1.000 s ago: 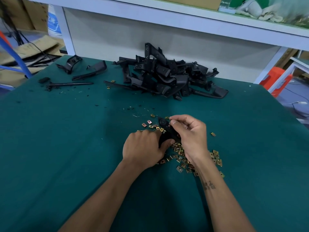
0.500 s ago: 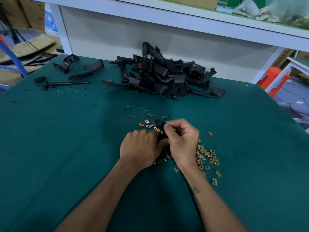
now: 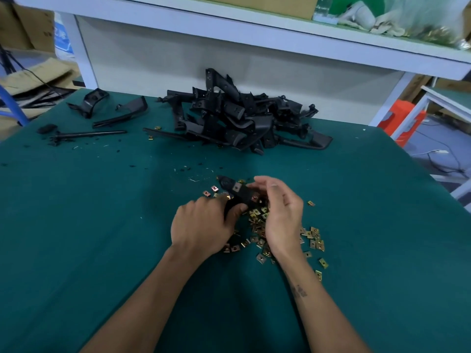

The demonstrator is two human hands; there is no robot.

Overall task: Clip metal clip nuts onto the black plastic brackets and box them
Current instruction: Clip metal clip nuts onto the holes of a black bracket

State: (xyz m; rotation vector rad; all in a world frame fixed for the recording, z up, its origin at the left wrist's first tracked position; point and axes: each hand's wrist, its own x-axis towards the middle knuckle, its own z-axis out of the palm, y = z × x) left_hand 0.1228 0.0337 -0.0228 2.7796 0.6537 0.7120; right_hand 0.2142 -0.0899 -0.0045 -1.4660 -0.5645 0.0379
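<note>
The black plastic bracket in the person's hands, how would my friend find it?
Start at the green cloth table, then the scatter of small gold metal clip nuts near its middle. Just above them, the left hand grips a black plastic bracket. Unlike the big heap of black plastic brackets behind, it is held.

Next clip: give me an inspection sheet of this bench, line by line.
Surface: green mat, black crumbs scattered.
Job's things: bracket in hand, clip nuts on it; loose clip nuts; bracket pile behind. No box seen.
Clutter: stray black parts, far left.
Hands: left hand grips bracket; right hand fingertips at its end.
Cables: black cables beyond the table, left.
Surroundings: white shelf above.
</note>
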